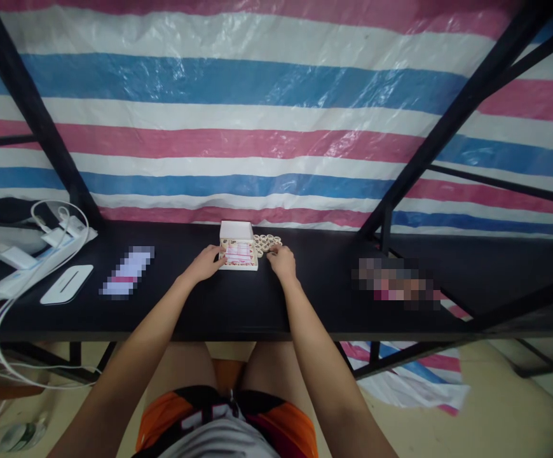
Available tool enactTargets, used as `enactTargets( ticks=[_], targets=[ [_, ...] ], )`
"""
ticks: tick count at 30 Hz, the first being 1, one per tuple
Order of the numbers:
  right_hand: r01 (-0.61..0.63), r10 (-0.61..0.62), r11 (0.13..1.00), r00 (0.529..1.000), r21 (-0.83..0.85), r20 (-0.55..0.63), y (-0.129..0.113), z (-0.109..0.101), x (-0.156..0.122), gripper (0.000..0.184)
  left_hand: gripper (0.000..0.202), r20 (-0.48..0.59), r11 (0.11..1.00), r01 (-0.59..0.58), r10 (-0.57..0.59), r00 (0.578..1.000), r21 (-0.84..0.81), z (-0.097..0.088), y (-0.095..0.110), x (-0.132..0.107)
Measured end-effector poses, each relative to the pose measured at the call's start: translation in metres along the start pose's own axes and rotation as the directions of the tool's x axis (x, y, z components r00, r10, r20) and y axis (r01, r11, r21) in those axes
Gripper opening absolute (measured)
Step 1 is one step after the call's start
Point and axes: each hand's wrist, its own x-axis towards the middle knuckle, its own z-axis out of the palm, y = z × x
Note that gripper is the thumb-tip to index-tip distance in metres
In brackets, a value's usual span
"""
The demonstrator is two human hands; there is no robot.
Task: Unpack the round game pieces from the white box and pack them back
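Observation:
A small white box [239,268] sits on the black table with its lid [236,230] raised at the back. Inside lies a folded sheet with red lines [239,252], with round marked pieces showing around it. My left hand [206,264] grips the box's left side, thumb at the front rim. Right of the box, several pale round Chinese chess pieces [264,240] lie flat in a cluster. At their right edge my right hand [283,261] has its fingers pinched on a piece, which the fingertips mostly hide.
A blurred-out phone-like object [128,272] and a white flat plate with a slot [67,284] lie to the left. Beyond them are a power strip and white cables [42,261]. Another pixelated item [395,280] rests at right. Black frame posts [414,159] and striped sheeting [238,83] stand behind.

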Motion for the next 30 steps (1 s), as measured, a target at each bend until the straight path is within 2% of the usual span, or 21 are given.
enactTargets(
  ticks=[7, 11, 22, 24, 26, 30],
  targets=[
    [0.036, -0.033, 0.994, 0.999, 0.104, -0.037, 0.008, 0.009, 0.007, 0.018, 0.044, 0.005, 1.0, 0.021, -0.021, 1.0, -0.02, 0.0, 0.001, -0.001],
    [0.007, -0.003, 0.984, 1.0, 0.176, -0.023, 0.008, 0.01, 0.01, 0.022, 0.043, 0.011, 1.0, 0.014, -0.014, 1.0, -0.013, -0.001, 0.002, -0.001],
    [0.016, -0.019, 0.989, 1.0, 0.146, 0.015, -0.004, 0.001, 0.003, 0.022, 0.043, 0.015, 1.0, 0.012, -0.012, 1.0, -0.01, -0.002, 0.002, -0.001],
    [0.061, -0.06, 0.99, 0.998, 0.129, -0.012, -0.007, 0.002, 0.002, 0.023, 0.043, 0.016, 1.0, 0.016, -0.016, 1.0, 0.0, -0.001, 0.002, -0.001],
    [0.156, -0.153, 0.981, 0.988, 0.113, -0.034, -0.012, 0.004, -0.001, 0.023, 0.043, 0.013, 0.999, 0.019, -0.019, 1.0, 0.027, -0.001, 0.004, -0.001],
    [0.392, -0.395, 0.916, 0.919, 0.088, 0.013, -0.031, 0.01, -0.012, 0.025, 0.049, -0.09, 0.99, 0.05, -0.038, 0.995, 0.13, -0.002, 0.009, -0.001]
  ],
)
